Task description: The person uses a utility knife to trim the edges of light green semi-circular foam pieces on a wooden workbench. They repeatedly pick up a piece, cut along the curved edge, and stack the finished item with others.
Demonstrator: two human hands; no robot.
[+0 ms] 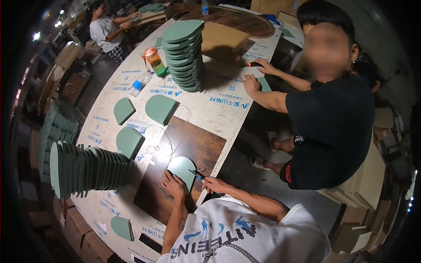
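Observation:
A green, round-ended panel (183,169) lies on a dark brown wood-grain board (199,142) in front of me. My left hand (174,186) rests over the panel's lower left edge, its fingers laid down against it. From the right, my right hand (214,184) grips a slim blue-handled tool (198,175). The tool's dark tip touches or hovers just over the panel's right side; I cannot tell which, nor its exact kind. A thin pale cord or cable (187,115) loops over the board's far side, beside a bright reflected spot.
Left of me is a long row of green panels (94,168); a tall stack (183,55) stands farther back. Loose panels (161,108), a plastic bottle (141,84) and an orange-green cup (155,61) lie or stand about. A co-worker (329,114) works along the right edge.

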